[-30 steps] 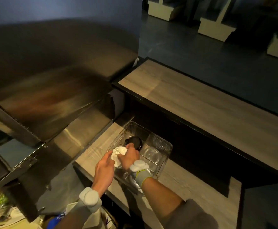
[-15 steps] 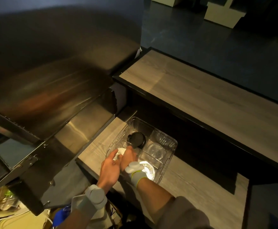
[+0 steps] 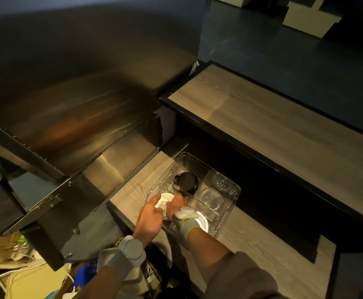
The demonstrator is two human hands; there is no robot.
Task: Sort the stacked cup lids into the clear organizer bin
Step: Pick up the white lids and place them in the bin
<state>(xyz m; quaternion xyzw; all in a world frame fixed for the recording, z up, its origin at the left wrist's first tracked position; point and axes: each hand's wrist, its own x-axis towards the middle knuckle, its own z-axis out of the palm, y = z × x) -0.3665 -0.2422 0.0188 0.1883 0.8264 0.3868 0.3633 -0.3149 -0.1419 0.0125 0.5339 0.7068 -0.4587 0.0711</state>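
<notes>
Lowered since a second ago: white lids (image 3: 163, 202), now down inside the near-left compartment of the clear organizer bin (image 3: 232, 209). Left hand (image 3: 150, 219) curled over their left edge, fingers gripping; right hand (image 3: 176, 207) pinching the right edge. Black lids (image 3: 187, 182) in the far-left compartment, clear lids (image 3: 211, 196) to the right. Bin resting on the wood-grain tabletop (image 3: 129, 195).

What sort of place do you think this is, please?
Probably a café service counter: a clear bin of cup lids sits on a wood-look counter beside a steel appliance.
</notes>
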